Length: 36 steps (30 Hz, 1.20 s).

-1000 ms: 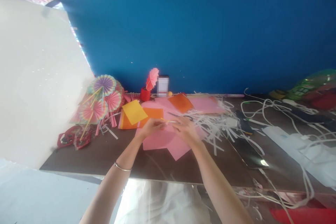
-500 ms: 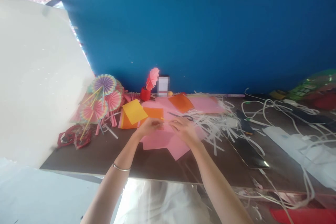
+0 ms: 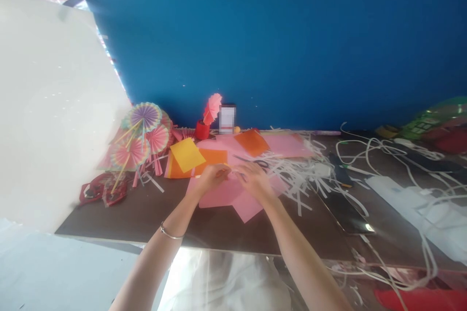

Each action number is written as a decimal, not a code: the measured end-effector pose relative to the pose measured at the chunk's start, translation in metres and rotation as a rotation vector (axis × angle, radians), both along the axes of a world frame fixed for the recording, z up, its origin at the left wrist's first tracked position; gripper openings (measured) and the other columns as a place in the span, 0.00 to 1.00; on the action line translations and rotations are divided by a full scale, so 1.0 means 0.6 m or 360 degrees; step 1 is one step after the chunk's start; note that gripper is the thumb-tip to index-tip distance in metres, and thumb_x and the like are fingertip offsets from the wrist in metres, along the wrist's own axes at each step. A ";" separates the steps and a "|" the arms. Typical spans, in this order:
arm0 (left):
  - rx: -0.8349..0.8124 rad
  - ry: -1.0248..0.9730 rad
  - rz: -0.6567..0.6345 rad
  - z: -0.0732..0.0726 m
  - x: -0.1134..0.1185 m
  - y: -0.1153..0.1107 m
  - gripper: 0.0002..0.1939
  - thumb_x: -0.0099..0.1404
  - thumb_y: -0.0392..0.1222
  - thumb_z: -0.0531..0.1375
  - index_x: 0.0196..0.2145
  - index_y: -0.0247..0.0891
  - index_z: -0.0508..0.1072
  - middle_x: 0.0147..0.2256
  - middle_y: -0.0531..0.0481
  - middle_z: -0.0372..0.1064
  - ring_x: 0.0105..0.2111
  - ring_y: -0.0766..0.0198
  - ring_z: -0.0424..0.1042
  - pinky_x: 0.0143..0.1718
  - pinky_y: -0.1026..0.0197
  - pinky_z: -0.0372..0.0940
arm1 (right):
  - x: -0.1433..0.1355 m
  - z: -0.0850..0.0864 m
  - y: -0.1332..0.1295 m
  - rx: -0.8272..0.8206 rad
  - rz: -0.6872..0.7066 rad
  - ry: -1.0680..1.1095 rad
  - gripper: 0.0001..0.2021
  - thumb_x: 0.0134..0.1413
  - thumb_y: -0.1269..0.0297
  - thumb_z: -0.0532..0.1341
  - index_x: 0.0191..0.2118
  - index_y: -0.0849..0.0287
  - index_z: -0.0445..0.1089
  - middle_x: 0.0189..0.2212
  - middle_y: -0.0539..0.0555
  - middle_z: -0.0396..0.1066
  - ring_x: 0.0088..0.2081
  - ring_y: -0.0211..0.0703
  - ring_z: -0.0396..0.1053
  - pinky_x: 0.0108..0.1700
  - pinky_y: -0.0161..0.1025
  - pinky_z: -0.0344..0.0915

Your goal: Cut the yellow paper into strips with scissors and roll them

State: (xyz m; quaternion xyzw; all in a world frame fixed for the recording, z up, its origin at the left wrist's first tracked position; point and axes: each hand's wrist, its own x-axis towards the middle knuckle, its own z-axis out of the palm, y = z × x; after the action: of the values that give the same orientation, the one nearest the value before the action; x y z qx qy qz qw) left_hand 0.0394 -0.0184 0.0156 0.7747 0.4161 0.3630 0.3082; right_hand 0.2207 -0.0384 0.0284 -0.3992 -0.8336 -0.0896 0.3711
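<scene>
Over the pink paper sheets (image 3: 215, 197), my left hand (image 3: 213, 177) and my right hand (image 3: 253, 180) meet with bent fingers almost touching. Both pinch a piece of pink paper (image 3: 233, 174) at the fingertips; most of it is hidden by the hands. Just beyond my right hand lie scissors with dark handles (image 3: 260, 163). A yellow paper square (image 3: 187, 154) rests on orange sheets (image 3: 215, 156) to the left of my left hand. White paper strips (image 3: 292, 175) are heaped right of my right hand.
Folded paper fans (image 3: 144, 116) stand at the left, above a red plastic-wrapped item (image 3: 102, 189). A pink fan (image 3: 212, 108) rises from a red cup (image 3: 202, 129) at the back. A phone (image 3: 346, 216), white cables (image 3: 375, 148) and a white box (image 3: 397, 199) occupy the right.
My hands have shifted slightly, with the left wrist a little to the right and the fingertips closer together. More pink paper shows beside my left wrist.
</scene>
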 end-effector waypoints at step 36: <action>0.0114 -0.0138 0.0143 -0.002 0.013 -0.018 0.08 0.56 0.37 0.55 0.29 0.37 0.74 0.30 0.48 0.73 0.30 0.64 0.69 0.34 0.63 0.64 | -0.019 -0.009 -0.009 -0.0069 0.0040 0.0121 0.10 0.57 0.72 0.49 0.34 0.57 0.67 0.31 0.55 0.69 0.35 0.43 0.66 0.39 0.40 0.63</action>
State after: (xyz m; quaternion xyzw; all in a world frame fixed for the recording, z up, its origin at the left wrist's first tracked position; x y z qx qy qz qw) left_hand 0.0470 -0.0295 0.0142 0.7492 0.4235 0.4244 0.2813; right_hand 0.2091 -0.0437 0.0227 -0.3997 -0.8256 -0.0517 0.3948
